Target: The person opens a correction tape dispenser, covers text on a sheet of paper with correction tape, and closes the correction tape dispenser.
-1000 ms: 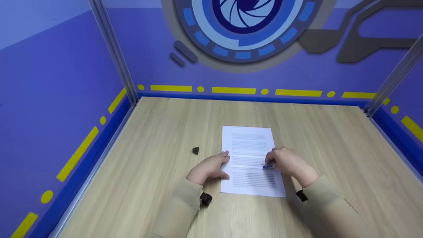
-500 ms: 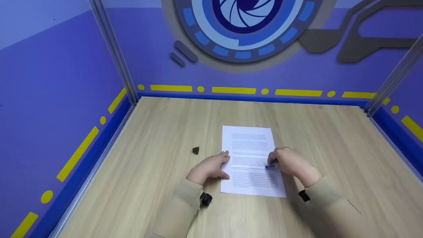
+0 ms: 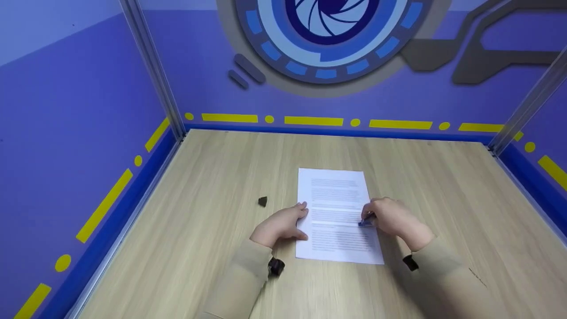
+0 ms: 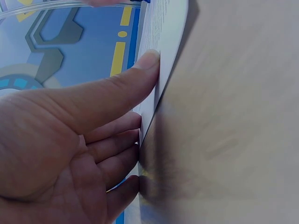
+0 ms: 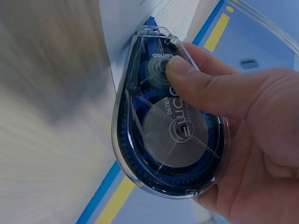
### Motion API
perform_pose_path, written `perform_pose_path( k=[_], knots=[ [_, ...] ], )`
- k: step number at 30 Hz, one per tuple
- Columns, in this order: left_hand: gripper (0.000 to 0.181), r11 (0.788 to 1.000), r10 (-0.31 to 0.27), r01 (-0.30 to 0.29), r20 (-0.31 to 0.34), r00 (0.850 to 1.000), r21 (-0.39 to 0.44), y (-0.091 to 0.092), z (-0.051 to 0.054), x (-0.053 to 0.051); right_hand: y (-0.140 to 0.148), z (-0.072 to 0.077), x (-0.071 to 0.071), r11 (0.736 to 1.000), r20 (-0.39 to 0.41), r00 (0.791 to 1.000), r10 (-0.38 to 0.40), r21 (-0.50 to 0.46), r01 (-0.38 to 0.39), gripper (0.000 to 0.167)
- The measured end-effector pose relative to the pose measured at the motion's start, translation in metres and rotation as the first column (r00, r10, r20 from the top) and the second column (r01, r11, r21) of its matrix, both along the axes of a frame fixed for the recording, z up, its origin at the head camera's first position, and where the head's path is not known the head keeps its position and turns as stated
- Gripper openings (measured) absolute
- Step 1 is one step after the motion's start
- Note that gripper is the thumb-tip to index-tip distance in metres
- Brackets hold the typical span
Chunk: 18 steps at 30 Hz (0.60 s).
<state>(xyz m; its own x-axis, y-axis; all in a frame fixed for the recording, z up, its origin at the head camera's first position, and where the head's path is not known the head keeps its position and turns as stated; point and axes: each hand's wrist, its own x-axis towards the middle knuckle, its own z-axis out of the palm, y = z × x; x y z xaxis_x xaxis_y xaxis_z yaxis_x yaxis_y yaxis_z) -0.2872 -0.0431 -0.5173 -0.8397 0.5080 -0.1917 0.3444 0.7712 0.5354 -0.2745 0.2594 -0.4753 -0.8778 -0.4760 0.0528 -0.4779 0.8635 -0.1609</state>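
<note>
A printed sheet of paper point(image 3: 334, 177) lies flat on the table. The left hand point(image 3: 280, 225) rests at the sheet's left edge, thumb and fingers spread apart. In the left wrist view the thumb point(image 4: 148, 60) presses on the paper and the other fingertips touch down along its edge. The right hand point(image 3: 392, 219) holds a correction tape dispenser point(image 5: 175, 130), clear-cased with blue inner parts, between thumb and fingers. Its blue tip point(image 3: 361, 224) meets the page near the right end of the text lines, around mid-height. Whether tape has been laid is too small to tell.
A small dark piece point(image 3: 262, 201) lies on the wooden table point(image 3: 221, 177), left of the sheet. Blue panels with yellow marks point(image 3: 313, 121) wall the table at the back and both sides, with metal posts at the corners.
The right hand has slid a little to the right across the page with the correction tape dispenser. The left hand and the sheet have stayed where they were.
</note>
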Motion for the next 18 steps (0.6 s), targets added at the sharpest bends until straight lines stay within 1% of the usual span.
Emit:
perform_pose_path(
  k=[8, 18],
  knots=[
    [0.079, 1.0, 0.003, -0.003, 0.009, 1.0, 0.011, -0.0009, 0.0001, 0.0009, 0.0034, -0.001, -0.0002, 1.0, -0.014, 1.0, 0.007, 0.008, -0.006, 0.024],
    [0.08, 1.0, 0.0, 0.0, 0.002, 1.0, 0.01, -0.0007, 0.0016, 0.0015, 0.0064, -0.001, 0.0003, 1.0, -0.001, 1.0, -0.007, 0.006, 0.007, 0.022]
  ],
)
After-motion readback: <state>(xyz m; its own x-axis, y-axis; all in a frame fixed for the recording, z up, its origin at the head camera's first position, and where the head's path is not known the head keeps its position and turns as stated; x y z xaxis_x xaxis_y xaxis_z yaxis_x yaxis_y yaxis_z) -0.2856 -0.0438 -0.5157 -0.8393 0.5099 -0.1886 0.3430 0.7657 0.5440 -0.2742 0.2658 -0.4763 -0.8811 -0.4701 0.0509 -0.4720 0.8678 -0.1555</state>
